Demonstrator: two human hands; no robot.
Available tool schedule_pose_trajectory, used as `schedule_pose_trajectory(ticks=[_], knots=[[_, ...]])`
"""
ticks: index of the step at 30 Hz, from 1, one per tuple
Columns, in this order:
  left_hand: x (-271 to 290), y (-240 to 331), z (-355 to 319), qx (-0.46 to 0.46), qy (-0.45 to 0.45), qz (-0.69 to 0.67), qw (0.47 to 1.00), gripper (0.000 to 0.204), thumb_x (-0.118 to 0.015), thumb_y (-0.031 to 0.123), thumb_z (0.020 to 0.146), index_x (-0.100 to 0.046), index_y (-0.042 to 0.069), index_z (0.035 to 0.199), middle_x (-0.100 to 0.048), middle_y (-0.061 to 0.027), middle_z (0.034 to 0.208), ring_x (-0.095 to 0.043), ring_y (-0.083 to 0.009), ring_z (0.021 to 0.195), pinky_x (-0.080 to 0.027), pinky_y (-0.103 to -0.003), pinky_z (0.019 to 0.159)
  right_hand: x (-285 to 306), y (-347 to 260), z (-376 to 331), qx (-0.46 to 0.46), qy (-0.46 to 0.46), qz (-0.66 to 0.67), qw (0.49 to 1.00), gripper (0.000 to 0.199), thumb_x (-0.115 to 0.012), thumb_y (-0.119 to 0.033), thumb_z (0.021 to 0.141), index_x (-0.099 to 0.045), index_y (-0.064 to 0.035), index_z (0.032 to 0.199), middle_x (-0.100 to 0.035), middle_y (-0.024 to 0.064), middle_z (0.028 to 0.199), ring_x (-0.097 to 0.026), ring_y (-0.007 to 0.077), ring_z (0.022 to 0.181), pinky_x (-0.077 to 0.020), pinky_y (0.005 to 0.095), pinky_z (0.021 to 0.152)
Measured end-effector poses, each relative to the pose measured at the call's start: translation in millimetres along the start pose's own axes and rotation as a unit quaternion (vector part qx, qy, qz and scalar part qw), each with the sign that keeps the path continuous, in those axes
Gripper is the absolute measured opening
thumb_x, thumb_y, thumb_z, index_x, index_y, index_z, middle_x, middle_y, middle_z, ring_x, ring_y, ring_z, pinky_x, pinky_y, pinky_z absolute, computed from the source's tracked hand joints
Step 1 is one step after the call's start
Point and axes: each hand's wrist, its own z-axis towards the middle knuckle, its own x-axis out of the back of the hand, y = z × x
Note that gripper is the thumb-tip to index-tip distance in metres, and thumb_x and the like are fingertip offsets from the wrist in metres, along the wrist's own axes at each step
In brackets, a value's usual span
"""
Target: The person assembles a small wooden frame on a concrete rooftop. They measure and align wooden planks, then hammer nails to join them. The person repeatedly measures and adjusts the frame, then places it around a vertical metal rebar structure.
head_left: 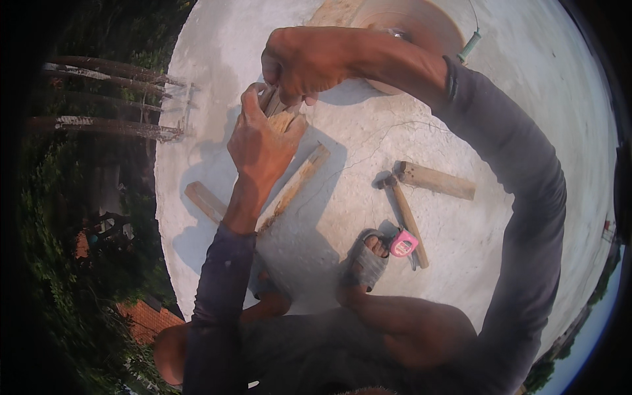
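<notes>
Ahead of me, over the concrete, my left hand (262, 146) is closed around a short piece of wood (282, 121) with a pale, rough end. My right hand (304, 64) is curled at the far part of the same piece, its fingers bent down against it. The right hand hides much of the wood, so I cannot tell whether it also holds something small. Beneath my left forearm lies a long wood strip (297, 183), and another wood strip (205, 201) rests to its left.
A hammer (409, 227) lies by my right foot, with a pink tape measure (403, 243) against its handle. Beyond its head is a wood block (438, 181). A round brown basin (421, 26) and a green-handled tool (470, 47) sit far off. Rusty bars (112, 125) jut past the slab's left edge.
</notes>
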Motion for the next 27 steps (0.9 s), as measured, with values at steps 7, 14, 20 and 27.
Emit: schedule_pose_trajectory(ticks=[7,14,20,27], knots=[[-2,-6,0,0.014,-0.019,-0.002,1.0,0.073,-0.077,0.041,0.087,-0.041,0.004,0.139,-0.065,-0.0205,0.122,-0.067,-0.04,0.109,-0.054,-0.05,0.09,-4,-5,12,0.017,0.028,-0.043,0.999,0.037,-0.075,-0.01,0.07,-0.07,0.0111,0.1,-0.072,0.0183,0.082,-0.072,0.0255,0.071,-0.0557,0.0384,0.062],[-5,-14,-1,-0.019,-0.002,0.053,0.998,0.06,-0.067,0.039,0.095,-0.048,0.002,0.137,-0.064,-0.0222,0.122,-0.061,-0.0415,0.117,-0.051,-0.052,0.095,-15,3,37,0.089,0.029,-0.253,0.963,0.014,-0.073,-0.028,0.082,-0.078,-0.0151,0.085,-0.072,0.0025,0.077,-0.067,0.0222,0.072,-0.0534,0.036,0.064],[-10,-11,-6,-0.008,0.015,0.024,1.0,0.053,-0.061,0.033,0.099,-0.05,0.001,0.141,-0.064,-0.0236,0.121,-0.061,-0.0432,0.116,-0.05,-0.053,0.096,-20,10,59,0.161,0.024,-0.346,0.924,0.014,-0.074,-0.035,0.085,-0.081,-0.0235,0.089,-0.074,-0.0009,0.083,-0.07,0.0223,0.081,-0.0562,0.0368,0.069],[-16,-15,-8,-0.015,0.058,-0.06,0.996,0.043,-0.058,0.026,0.102,-0.057,0.004,0.139,-0.065,-0.0247,0.118,-0.066,-0.0429,0.11,-0.051,-0.049,0.095,-21,18,50,0.305,0.116,-0.322,0.889,0.024,-0.078,-0.021,0.075,-0.071,-0.001,0.065,-0.071,0.0119,0.069,-0.064,0.0318,0.062,-0.0523,0.0432,0.059]])
